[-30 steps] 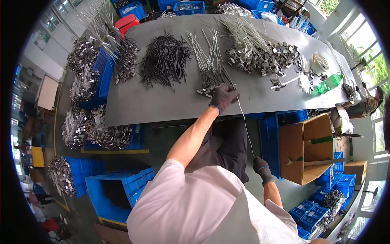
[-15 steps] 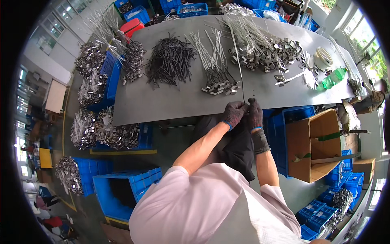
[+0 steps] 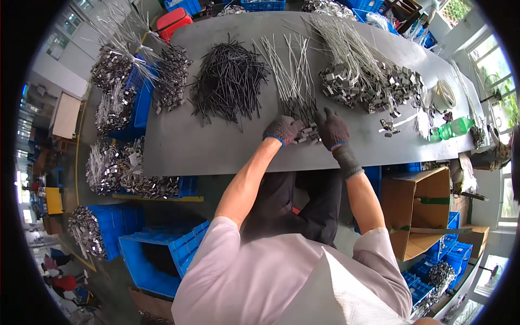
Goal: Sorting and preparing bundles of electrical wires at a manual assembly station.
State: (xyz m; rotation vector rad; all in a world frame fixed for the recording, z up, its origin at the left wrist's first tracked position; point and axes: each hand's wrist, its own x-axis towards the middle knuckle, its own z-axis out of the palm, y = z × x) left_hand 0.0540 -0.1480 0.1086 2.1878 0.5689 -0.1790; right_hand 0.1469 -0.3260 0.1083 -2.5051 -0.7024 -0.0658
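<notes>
Both my gloved hands are over the metal table, on either side of a small bundle of pale wire strips [image 3: 295,67] with black sleeves and metal end blocks [image 3: 307,134]. My left hand [image 3: 284,130] lies against the left side of the blocks, its fingers reaching over them and hiding some. To the right, my right hand [image 3: 332,129] touches the bundle with fingers apart and the index finger stretched out. A pile of short black tubes [image 3: 230,81] lies left of the bundle. On the right is a larger heap of similar strips with metal blocks [image 3: 374,86].
The grey table [image 3: 200,149] has its near edge before my lap. A green bottle [image 3: 455,128] and a white tape roll [image 3: 444,95] stand at its right. Blue crates [image 3: 162,254] and an opened cardboard box [image 3: 414,216] are below; a red container [image 3: 173,23] is far left.
Half a second ago both hands met at the table's near edge around a single long strip. They have since moved forward and left, apart, onto the small bundle. The view has shifted too.
</notes>
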